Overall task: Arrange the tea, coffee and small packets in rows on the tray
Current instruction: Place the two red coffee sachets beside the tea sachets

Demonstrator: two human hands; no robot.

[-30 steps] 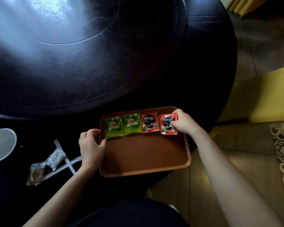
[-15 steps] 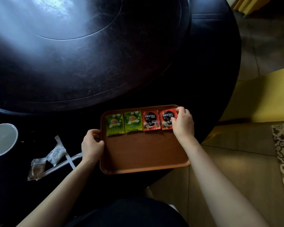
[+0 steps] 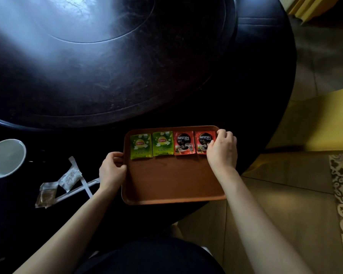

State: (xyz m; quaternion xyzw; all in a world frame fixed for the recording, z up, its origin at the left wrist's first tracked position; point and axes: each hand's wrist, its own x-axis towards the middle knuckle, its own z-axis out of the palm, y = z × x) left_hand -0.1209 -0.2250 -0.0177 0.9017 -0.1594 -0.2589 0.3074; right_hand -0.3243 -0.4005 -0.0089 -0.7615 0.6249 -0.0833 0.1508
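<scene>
A brown tray (image 3: pixel 172 180) lies at the near edge of the dark round table. Along its far edge runs one row: two green Lipton tea packets (image 3: pixel 141 146) (image 3: pixel 162 143), then two red Nescafe coffee packets (image 3: pixel 184 142) (image 3: pixel 203 140). My right hand (image 3: pixel 222 149) rests on the rightmost coffee packet, fingertips pinching its right edge in the tray's far right corner. My left hand (image 3: pixel 112 171) grips the tray's left rim. Left of the tray on the table lie small packets: a white sachet (image 3: pixel 70 177), a brown-filled clear packet (image 3: pixel 46 196) and thin white sticks (image 3: pixel 81 186).
A white cup (image 3: pixel 5 158) stands at the far left of the table. A raised turntable (image 3: pixel 87 56) fills the table's middle. A yellow seat (image 3: pixel 325 119) and tiled floor (image 3: pixel 285 204) lie to the right, beyond the table edge.
My right hand has pushed the rightmost coffee packet up into line with the others near the far right corner. My left hand has stayed on the tray's left rim.
</scene>
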